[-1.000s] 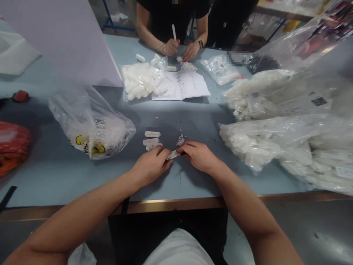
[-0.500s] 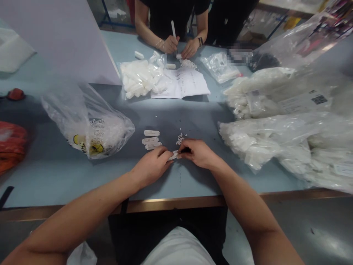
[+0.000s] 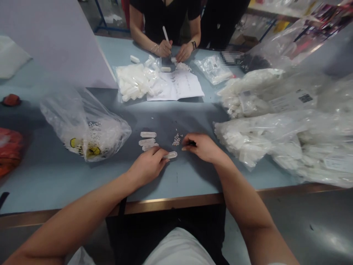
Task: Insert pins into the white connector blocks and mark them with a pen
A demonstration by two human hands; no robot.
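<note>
My left hand (image 3: 150, 162) is closed on one end of a small white plate with rows of holes or bumps (image 3: 170, 155), which lies low over the table. Just right of that plate is my right hand (image 3: 199, 146), its fingers curled and the tips close together; whether a tiny piece sits between them is hidden. A small heap of tiny white pieces (image 3: 177, 139) lies beside its fingertips. Above my left hand, several similar white plates (image 3: 148, 134) are laid in a column, the lowest partly covered by the hand.
A clear bag of white bits (image 3: 107, 134) stands on the left. Large bags of white parts (image 3: 245, 136) fill the right. Across the table (image 3: 110, 184), a person (image 3: 165, 48) works with a white pen-like tool beside a paper sheet (image 3: 182, 86) and a bag of white pieces (image 3: 135, 82).
My right hand has let go of the white plate and moved off to the right, leaving more of it showing. My left hand still holds its end. The whole view has shifted slightly.
</note>
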